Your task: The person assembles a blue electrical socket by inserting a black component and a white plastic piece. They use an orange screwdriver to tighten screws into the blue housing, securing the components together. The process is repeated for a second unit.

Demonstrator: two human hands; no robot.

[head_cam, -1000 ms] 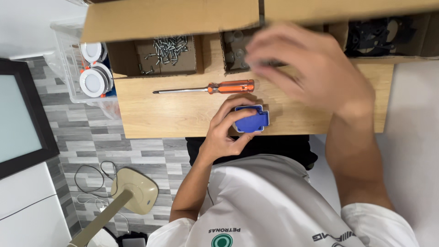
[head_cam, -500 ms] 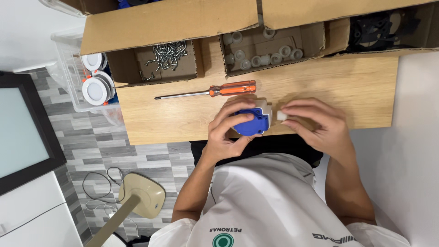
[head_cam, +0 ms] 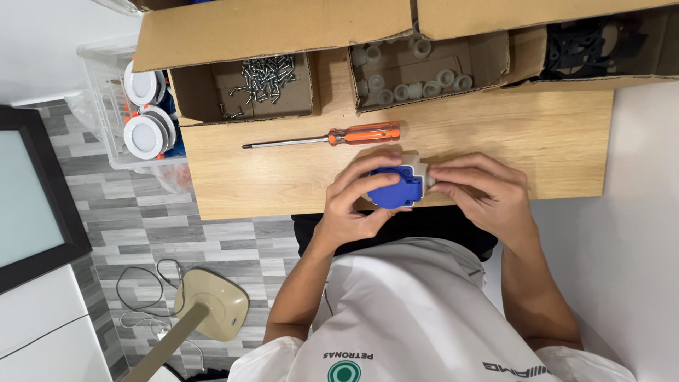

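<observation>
Over the near edge of the wooden worktop (head_cam: 283, 177), the left hand (head_cam: 353, 205) has its fingers curled around a blue plastic socket part (head_cam: 395, 187), thumb beneath and fingertips over its top. The right hand (head_cam: 481, 194) meets it from the other side, its fingers pinched tight on a small white piece (head_cam: 422, 172) that touches the blue part's right end. Just beyond the hands, an orange-handled screwdriver (head_cam: 332, 137) lies flat, its shaft pointing left. Along the far edge of the worktop stand three open brown cardboard boxes, flaps folded up: the left box (head_cam: 191, 95) holds a loose heap of silver screws (head_cam: 265, 74), the middle box (head_cam: 431, 71) holds pale round rings (head_cam: 417, 81), and the right box (head_cam: 566, 74) holds black parts (head_cam: 587, 42) too dark to make out. Off the worktop's left end, a clear plastic bin (head_cam: 99, 106) contains round white fittings with orange clips (head_cam: 145, 131). On the grey tiled floor (head_cam: 106, 226) below stands a beige lamp base (head_cam: 212, 304) with a thin cable looped beside it.
</observation>
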